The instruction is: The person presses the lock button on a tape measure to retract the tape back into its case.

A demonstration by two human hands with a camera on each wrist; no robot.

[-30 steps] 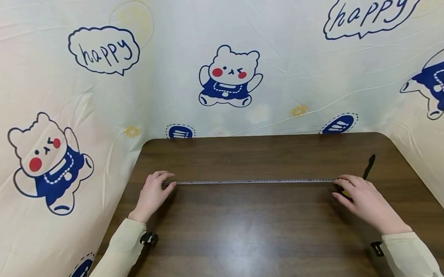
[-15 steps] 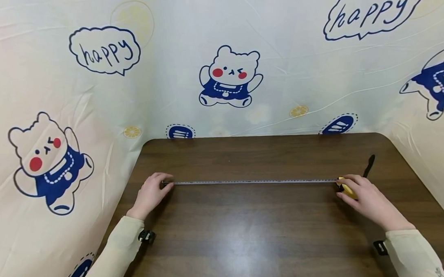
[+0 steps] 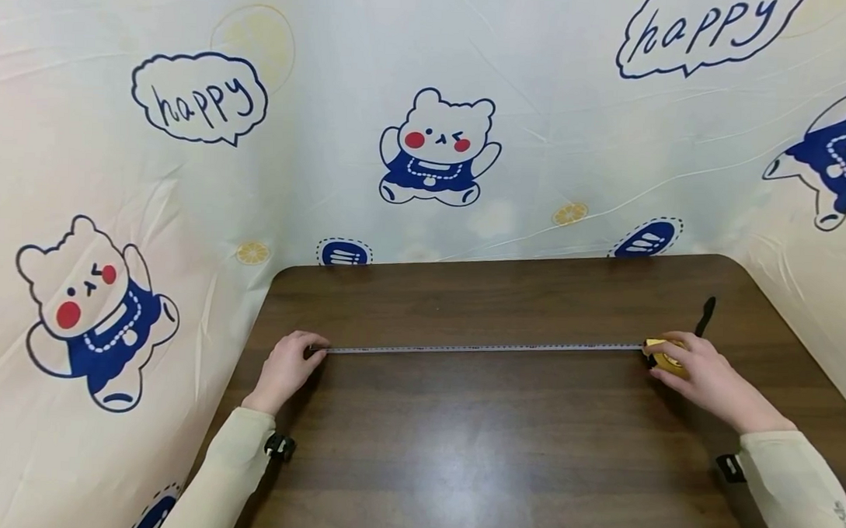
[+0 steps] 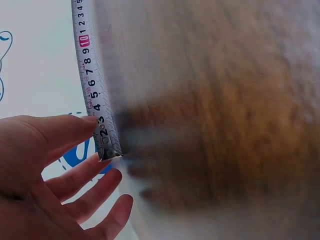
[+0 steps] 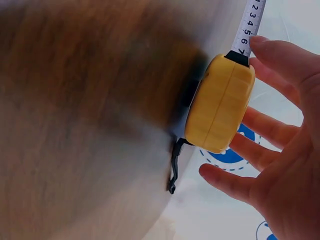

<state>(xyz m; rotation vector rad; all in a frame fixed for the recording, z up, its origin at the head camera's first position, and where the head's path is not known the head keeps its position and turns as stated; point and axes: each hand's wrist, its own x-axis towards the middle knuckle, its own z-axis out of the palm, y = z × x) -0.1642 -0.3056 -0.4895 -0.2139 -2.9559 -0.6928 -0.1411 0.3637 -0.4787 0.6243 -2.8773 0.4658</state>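
I saw a tape measure stretched above the surface, its long axis running from hand to hand. The left hand pinched its blade near the end; the right hand gripped the yellow case, its mouth facing the left one. The left wrist view showed the metal tip, hidden from the head view; a black strap stuck out beyond the right hand.

soft glare on the tabletop

Tape figures unreadable in head view
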